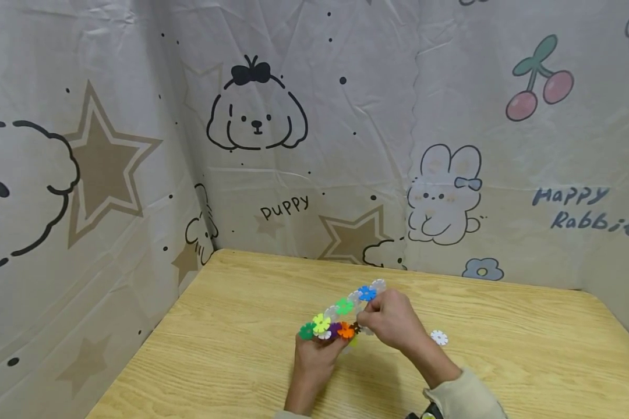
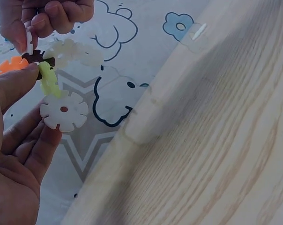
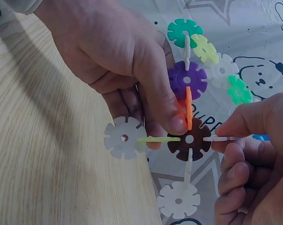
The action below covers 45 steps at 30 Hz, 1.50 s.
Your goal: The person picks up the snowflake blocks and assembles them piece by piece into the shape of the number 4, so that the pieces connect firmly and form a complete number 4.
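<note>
A chain of notched snowflake building discs (image 1: 344,306) hangs between the two hands above the table. My left hand (image 1: 314,359) grips it from below, thumb on the orange disc (image 3: 189,110) beside the brown disc (image 3: 201,130). Between thumb and forefinger, my right hand (image 1: 395,319) pinches a white disc (image 3: 217,139), seen edge-on at a slot of the brown one; how deep it sits I cannot tell. Purple (image 3: 179,88), green, yellow, blue and whitish discs make up the rest. A whitish disc (image 2: 76,111) ends a short branch by the left fingers.
One loose white disc (image 1: 442,338) lies on the wooden table (image 1: 230,337), right of the right forearm. Printed cloth (image 1: 325,116) hangs behind the table and along its left side. Part of a dark object (image 1: 416,415) shows at the right cuff.
</note>
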Each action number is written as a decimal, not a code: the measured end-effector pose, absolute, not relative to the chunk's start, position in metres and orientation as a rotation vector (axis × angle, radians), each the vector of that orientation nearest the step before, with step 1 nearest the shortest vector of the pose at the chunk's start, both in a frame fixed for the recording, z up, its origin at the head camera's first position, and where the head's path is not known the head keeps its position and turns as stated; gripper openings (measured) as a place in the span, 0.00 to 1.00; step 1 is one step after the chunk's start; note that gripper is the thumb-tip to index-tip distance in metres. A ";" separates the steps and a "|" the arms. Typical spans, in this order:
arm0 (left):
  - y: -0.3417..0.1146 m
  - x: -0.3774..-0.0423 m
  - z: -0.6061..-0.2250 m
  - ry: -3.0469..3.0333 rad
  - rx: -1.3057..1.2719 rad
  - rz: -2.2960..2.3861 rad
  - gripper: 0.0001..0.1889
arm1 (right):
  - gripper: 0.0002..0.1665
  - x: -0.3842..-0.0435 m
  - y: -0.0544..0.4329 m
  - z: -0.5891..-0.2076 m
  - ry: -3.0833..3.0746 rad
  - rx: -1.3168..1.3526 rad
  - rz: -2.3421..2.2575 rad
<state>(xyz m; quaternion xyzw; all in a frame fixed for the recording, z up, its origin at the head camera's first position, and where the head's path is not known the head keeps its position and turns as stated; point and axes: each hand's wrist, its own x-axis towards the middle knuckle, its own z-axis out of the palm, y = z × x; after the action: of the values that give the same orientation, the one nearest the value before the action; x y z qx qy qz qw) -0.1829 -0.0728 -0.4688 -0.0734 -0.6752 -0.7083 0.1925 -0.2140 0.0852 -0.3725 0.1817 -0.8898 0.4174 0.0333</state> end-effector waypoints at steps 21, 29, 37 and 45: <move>-0.067 -0.183 -0.471 -1.855 -0.235 -1.957 0.13 | 0.17 -0.213 0.088 -0.373 -2.735 0.510 1.350; -0.066 -0.184 -0.472 -1.842 -0.224 -1.957 0.13 | 0.20 -0.212 0.088 -0.375 -2.734 0.485 1.404; -0.067 -0.184 -0.473 -1.903 -0.174 -1.945 0.12 | 0.16 -0.211 0.088 -0.375 -2.760 0.426 1.372; -0.066 -0.184 -0.471 -1.890 -0.237 -1.945 0.10 | 0.19 -0.211 0.092 -0.373 -2.774 0.470 1.338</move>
<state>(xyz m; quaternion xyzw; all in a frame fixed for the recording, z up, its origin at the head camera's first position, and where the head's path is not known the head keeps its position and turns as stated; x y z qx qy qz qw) -0.1839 -0.0660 -0.4706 -0.0851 -0.6790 -0.6988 0.2082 -0.2112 0.0919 -0.3728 0.1508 -0.8902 0.4296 0.0132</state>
